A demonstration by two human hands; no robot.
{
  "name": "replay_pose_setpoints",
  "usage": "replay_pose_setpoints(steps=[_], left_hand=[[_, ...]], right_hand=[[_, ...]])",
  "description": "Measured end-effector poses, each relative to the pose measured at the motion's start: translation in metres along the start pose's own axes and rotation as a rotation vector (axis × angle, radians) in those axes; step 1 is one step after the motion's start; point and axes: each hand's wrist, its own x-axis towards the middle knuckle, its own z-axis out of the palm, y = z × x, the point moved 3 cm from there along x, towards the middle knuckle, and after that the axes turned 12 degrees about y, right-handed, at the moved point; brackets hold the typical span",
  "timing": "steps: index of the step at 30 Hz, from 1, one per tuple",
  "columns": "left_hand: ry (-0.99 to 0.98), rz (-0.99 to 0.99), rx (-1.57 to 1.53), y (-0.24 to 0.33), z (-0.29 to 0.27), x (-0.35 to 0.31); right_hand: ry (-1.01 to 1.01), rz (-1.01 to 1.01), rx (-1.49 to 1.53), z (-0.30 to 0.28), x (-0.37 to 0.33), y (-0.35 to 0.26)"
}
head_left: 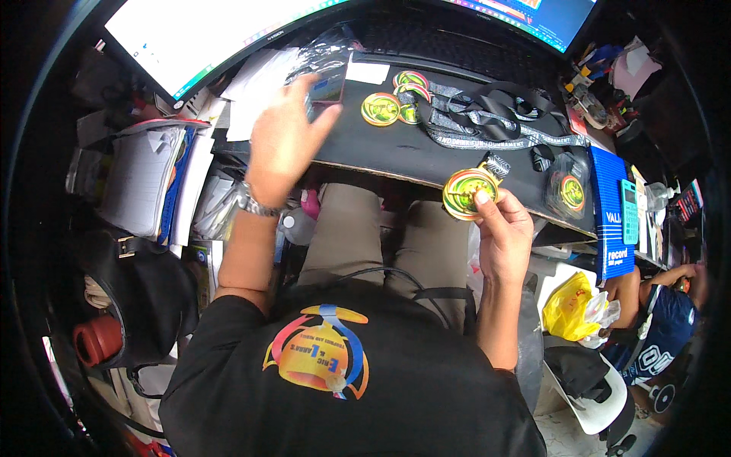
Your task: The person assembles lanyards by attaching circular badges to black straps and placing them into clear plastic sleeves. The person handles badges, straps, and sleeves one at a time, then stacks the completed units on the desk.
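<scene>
My right hand [505,227] pinches a round gold, green and red medal [461,195] between thumb and fingers, just above the desk's front edge. A short stretch of its dark patterned ribbon shows behind it. My left hand [288,126] is raised, thumb and fingers apart, over the near side of some clear plastic bags [326,68]; whether its fingertips touch them I cannot tell. Between my hands, several similar medals [381,110] lie grouped on the black desk, their black-and-white ribbons [487,137] stretching to the right. Farther right sits another medal in clear plastic [571,193].
Two monitors [205,38] and a dark keyboard [426,42] line the back. A blue record book [611,213] and teal calculator [629,212] are at the right. Papers and notebooks [145,179] crowd the left. A yellow plastic bag [571,306] and another person [662,327] are at lower right.
</scene>
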Motion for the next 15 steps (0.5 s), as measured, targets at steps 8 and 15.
replay_pose_setpoints(steps=[8,15], left_hand=[[-0.28,-0.167,0.279,-0.05,0.011,-0.012],[-0.249,-0.17,-0.172,-0.057,0.0,-0.015]], right_hand=[[-0.076,0.058,-0.079,0.015,0.001,0.008],[-0.668,-0.246,-0.396,0.085,0.028,0.029]])
